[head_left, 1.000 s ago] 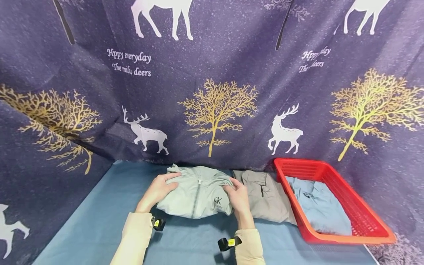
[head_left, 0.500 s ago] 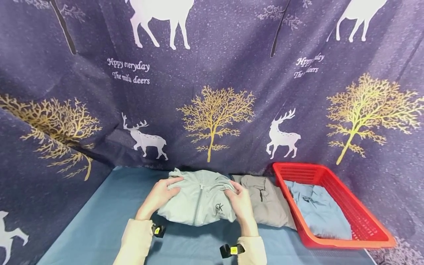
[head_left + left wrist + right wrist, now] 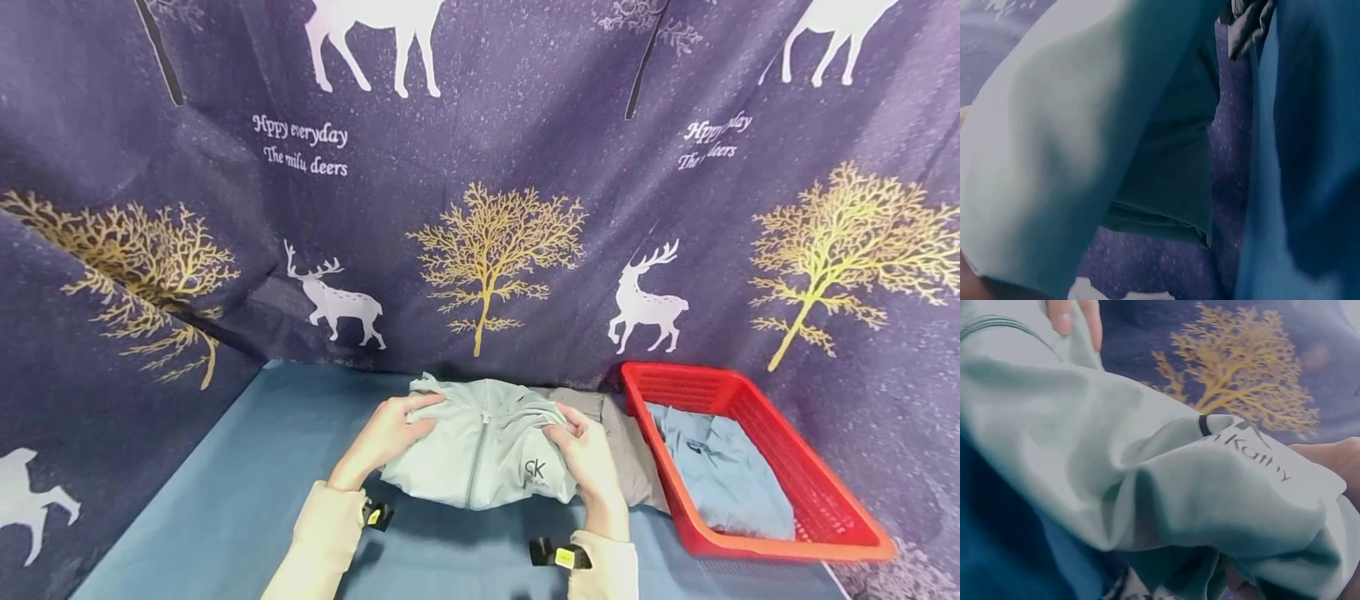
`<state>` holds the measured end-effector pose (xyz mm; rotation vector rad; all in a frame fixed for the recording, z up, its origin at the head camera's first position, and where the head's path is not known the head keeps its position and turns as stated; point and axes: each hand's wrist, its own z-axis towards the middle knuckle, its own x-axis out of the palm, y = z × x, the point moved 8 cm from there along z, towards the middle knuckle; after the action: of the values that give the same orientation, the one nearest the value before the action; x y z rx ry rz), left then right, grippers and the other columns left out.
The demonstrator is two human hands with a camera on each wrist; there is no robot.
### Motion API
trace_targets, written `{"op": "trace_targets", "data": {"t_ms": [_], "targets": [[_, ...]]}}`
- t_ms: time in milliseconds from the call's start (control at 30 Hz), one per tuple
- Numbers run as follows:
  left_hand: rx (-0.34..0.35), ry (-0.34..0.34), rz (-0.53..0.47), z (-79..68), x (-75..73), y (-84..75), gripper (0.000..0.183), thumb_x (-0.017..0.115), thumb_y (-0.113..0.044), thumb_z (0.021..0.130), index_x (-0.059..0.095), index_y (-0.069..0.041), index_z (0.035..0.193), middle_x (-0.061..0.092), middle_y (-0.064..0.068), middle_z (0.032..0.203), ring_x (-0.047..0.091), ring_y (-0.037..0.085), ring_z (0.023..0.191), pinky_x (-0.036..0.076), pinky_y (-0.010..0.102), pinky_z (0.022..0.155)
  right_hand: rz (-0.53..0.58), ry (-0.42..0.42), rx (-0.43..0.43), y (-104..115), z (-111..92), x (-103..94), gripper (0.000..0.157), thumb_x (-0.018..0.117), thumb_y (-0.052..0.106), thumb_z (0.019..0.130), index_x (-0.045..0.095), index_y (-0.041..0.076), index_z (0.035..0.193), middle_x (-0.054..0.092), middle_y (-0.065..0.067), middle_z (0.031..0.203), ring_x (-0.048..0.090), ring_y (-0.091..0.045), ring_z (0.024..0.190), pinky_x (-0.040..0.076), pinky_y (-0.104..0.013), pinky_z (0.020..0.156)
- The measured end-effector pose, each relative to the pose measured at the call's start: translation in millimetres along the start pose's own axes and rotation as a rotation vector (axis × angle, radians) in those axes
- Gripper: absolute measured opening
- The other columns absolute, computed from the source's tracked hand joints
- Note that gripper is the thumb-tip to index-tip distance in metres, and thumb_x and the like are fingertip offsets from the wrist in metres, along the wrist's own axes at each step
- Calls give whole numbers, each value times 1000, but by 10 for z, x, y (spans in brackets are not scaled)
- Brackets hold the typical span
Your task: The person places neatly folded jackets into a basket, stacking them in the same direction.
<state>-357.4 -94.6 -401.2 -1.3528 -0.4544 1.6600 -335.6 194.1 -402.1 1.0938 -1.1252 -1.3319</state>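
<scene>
A pale mint zip-up jacket (image 3: 450, 467), folded into a bundle with a dark "CK" print, hangs between both hands above the table. On its left side the left hand (image 3: 390, 429) grips the upper edge, thumb and fingers over the front. Opposite, the right hand (image 3: 592, 450) pinches the jacket's upper right part. From below, the left wrist view shows the jacket's folded layers (image 3: 1166, 181). In the right wrist view the jacket (image 3: 1085, 425) sags in soft folds, its lettering near the right hand (image 3: 1329, 459); the left fingers (image 3: 1062, 315) show at the top.
A folded grey garment (image 3: 630, 450) lies on the blue-covered table (image 3: 217, 492), partly hidden behind the jacket and right hand. Right of it stands a red plastic basket (image 3: 847, 500) holding a folded blue garment (image 3: 738, 483). A dark printed curtain (image 3: 510, 142) rises behind.
Both hands have carried the mint jacket to the right, so it now overlaps more of the grey garment. Their hold looks the same. The basket stays put.
</scene>
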Motion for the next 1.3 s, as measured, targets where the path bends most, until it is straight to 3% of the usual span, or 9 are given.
{"op": "trace_targets", "data": {"t_ms": [100,233,333,600,833,1067,1167,1267,1300], "targets": [[12,0,-17,39,16,-97,37,69,-14,89,69,-22,126,64,-4,126,54,9,72,46,28,74,10,-14,-1,58,-7,-77,40,63,-5,86,62,-3,126,72,-15,95,67,-13,71,54,-26,61],[-5,22,-71,59,89,-191,37,68,-14,91,69,-24,126,64,-6,122,37,6,47,44,26,56,25,-49,0,139,-65,-189,41,62,-6,87,60,-4,128,71,-13,96,67,-12,74,55,-27,64],[4,46,-88,101,189,-285,37,66,-16,92,67,-25,128,64,-8,120,28,4,41,40,25,49,19,-78,-16,211,-97,-287,43,61,-7,87,58,-5,130,71,-12,94,66,-11,73,55,-26,63],[85,77,-85,283,487,-550,37,65,-16,92,67,-22,128,65,-8,116,26,3,38,33,22,41,-59,-80,-27,380,-124,-577,43,61,-4,90,55,-6,132,72,-5,98,67,-8,78,55,-24,68],[137,87,-138,495,806,-828,38,65,-16,92,67,-28,128,66,-9,116,24,3,37,32,22,41,-133,-154,-74,750,-146,-1038,45,63,-1,90,53,-8,134,71,11,87,66,-4,73,54,-21,64],[218,27,-134,706,1107,-1226,37,66,-15,88,70,-20,125,71,-3,103,31,5,48,37,21,54,-440,-180,-184,1113,-134,-1453,42,66,11,92,59,-6,130,69,21,90,64,2,75,51,-16,64],[189,39,-133,792,1269,-1342,42,65,-15,87,67,-20,128,69,-1,86,33,8,48,36,21,53,-499,-171,-219,1210,-104,-1623,39,66,14,93,61,-2,128,70,21,89,65,1,72,52,-17,61],[147,55,-115,867,1406,-1433,46,64,-14,86,65,-21,131,70,0,90,42,9,54,39,21,56,-480,-154,-214,1229,-61,-1806,34,68,14,93,65,6,125,71,19,87,65,-1,69,52,-19,58],[142,62,-106,888,1444,-1473,46,63,-14,86,65,-22,131,71,0,98,45,10,58,40,20,59,-482,-151,-208,1230,-50,-1872,32,68,15,92,66,8,124,71,20,86,66,-1,68,52,-19,56]]}}
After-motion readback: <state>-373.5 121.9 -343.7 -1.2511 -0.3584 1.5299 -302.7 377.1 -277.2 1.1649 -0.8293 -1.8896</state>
